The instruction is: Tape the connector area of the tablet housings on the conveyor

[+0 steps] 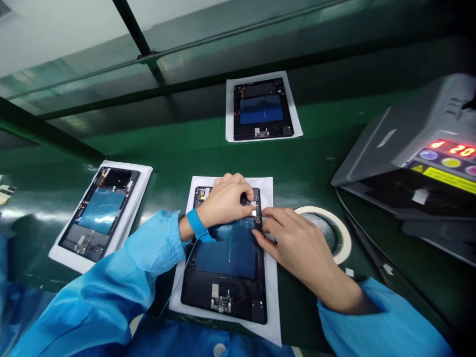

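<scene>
An opened tablet (223, 282) lies in front of me on a white sheet (274, 297), its blue battery (230, 250) and a small circuit board (222, 303) exposed. My left hand (226, 198) reaches across its top part, thumb and forefinger pinched at a small white piece (254, 213) near the upper right edge. A blue wrist strap (198, 225) with a thin cord is on that wrist. At the tablet's right edge is my right hand (293, 240), its thumb on the frame and its fingers curled beside it. The left palm hides part of the tablet's top.
Another opened tablet (102, 210) lies on white sheets at left, and one more (262, 109) at the back. A roll of tape (344, 238) lies beside my right hand. At right stands a grey machine (401, 129) with a red display and a cable (366, 248).
</scene>
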A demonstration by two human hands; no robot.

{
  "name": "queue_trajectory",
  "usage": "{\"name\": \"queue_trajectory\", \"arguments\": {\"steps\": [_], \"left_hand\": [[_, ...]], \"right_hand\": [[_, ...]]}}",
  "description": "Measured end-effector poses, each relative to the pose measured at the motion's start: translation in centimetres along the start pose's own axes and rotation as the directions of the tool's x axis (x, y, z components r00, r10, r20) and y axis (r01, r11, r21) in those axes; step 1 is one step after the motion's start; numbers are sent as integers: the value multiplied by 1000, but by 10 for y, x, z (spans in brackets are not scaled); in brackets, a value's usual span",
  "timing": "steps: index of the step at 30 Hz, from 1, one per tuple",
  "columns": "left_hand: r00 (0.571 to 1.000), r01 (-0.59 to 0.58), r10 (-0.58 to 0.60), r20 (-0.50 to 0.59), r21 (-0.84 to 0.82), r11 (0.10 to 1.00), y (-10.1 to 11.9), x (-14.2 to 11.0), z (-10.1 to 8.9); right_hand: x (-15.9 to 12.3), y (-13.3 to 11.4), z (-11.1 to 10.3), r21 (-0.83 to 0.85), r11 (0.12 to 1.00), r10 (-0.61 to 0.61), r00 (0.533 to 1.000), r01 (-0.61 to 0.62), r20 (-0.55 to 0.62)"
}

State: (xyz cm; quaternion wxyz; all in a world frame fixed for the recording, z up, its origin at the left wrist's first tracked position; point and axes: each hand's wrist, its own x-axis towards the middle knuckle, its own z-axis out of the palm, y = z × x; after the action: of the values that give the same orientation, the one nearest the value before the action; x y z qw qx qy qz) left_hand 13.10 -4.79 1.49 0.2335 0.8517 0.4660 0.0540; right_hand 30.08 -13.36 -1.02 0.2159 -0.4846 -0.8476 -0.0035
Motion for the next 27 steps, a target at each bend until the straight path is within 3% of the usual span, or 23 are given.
{"name": "queue_trajectory", "arguments": {"steps": [12, 21, 27], "left_hand": [[994, 35, -32, -101, 32, 999, 5, 5, 10], [998, 0, -6, -58, -98, 995, -3, 6, 4], [1000, -13, 12, -7, -71, 997, -5, 5, 3]], "right_hand": [[1, -1, -5, 0, 1000, 28, 999, -28, 33], [1, -2, -4, -15, 1000, 17, 1000, -17, 19], [1, -2, -4, -20, 1000, 18, 1000, -17, 17]]}}
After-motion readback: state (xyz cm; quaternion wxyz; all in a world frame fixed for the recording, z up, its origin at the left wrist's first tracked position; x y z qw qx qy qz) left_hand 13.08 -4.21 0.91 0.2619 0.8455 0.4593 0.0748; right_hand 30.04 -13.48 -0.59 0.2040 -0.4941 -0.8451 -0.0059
